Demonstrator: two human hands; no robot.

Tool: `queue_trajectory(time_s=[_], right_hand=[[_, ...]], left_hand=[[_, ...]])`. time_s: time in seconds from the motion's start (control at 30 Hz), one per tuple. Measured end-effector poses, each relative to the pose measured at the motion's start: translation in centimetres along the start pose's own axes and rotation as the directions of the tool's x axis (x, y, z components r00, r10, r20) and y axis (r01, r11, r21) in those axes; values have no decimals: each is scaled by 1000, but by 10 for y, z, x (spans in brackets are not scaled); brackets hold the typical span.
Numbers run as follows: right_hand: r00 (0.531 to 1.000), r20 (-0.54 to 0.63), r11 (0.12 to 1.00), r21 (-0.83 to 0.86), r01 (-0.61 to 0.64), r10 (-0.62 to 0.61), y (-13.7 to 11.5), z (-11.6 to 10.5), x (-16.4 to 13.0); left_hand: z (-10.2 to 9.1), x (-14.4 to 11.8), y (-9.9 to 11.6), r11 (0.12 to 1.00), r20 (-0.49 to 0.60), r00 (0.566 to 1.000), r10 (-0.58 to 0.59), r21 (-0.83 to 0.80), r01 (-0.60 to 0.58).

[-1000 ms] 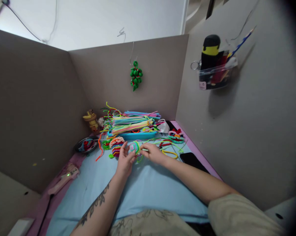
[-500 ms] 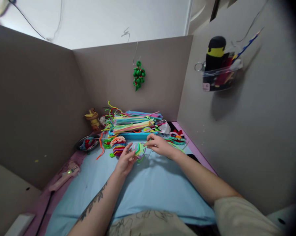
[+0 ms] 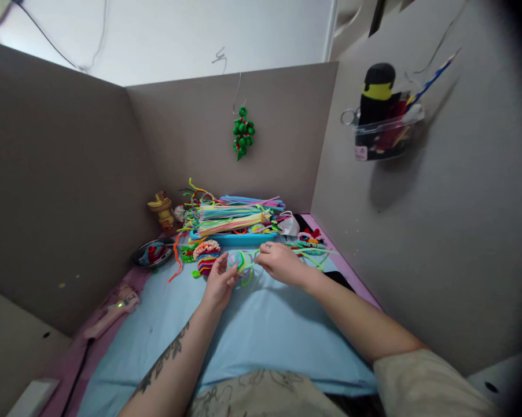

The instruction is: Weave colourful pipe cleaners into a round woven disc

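My left hand (image 3: pixel 219 282) holds a small coiled piece of fuzzy pipe cleaner (image 3: pixel 240 262), pastel green, pink and lilac, pinched between thumb and fingers. The piece sits just above the light blue cloth (image 3: pixel 252 330), roughly at the centre of the work surface. My right hand (image 3: pixel 282 263) is closed on the right side of the same piece, fingers curled narrow around a thin green strand that leads off it. Both hands touch the piece; a loose green loop hangs below it toward the cloth.

Just to the left of my left hand lies a finished domed coil (image 3: pixel 206 256), ribbed, with red, yellow, purple and white bands. Behind it stands a shallow teal tray (image 3: pixel 239 237) with a stack of straight neon stems (image 3: pixel 235 215) laid across it, soft and bristly, in pink, blue, yellow and green. To the right of the tray lie further tangled stems and small coiled shapes (image 3: pixel 309 242). A round dark dish (image 3: pixel 153 253) holds short scraps at the left. A pink glue gun (image 3: pixel 111 313) rests on the left edge, well apart from my hands. A green beaded cluster (image 3: pixel 242 132) hangs on the grey back panel.
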State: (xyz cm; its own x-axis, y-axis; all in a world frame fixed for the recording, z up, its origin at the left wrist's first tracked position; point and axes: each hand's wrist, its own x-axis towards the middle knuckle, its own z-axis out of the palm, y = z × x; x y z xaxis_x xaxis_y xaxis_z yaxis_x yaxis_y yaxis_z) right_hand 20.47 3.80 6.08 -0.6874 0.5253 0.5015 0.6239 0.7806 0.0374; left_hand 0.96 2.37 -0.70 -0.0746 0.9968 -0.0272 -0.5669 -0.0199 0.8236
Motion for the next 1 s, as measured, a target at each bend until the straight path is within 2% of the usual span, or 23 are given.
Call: queue_trajectory(time_s=[0.2, 0.37, 0.6, 0.8, 0.9, 1.0], right_hand=[[997, 27, 994, -93, -65, 67, -6, 4, 1], [995, 77, 985, -165, -47, 60, -12, 7, 1], [990, 130, 989, -143, -36, 55, -19, 7, 2], [987, 154, 994, -110, -21, 38, -24, 10, 3], [987, 145, 992, -114, -56, 72, -24, 11, 3], [978, 135, 985, -91, -149, 161, -22, 13, 2]], left_hand=[[2, -2, -1, 999, -29, 999, 28, 25, -27], [5, -4, -1, 997, -58, 996, 63, 58, -60], [10, -6, -1, 984, -88, 988, 125, 136, -112], [9, -7, -7, 934, -47, 965, 258, 269, -237], [8, -7, -8, 935, -34, 967, 254, 265, -236], [8, -8, -7, 945, -38, 971, 235, 245, -219]])
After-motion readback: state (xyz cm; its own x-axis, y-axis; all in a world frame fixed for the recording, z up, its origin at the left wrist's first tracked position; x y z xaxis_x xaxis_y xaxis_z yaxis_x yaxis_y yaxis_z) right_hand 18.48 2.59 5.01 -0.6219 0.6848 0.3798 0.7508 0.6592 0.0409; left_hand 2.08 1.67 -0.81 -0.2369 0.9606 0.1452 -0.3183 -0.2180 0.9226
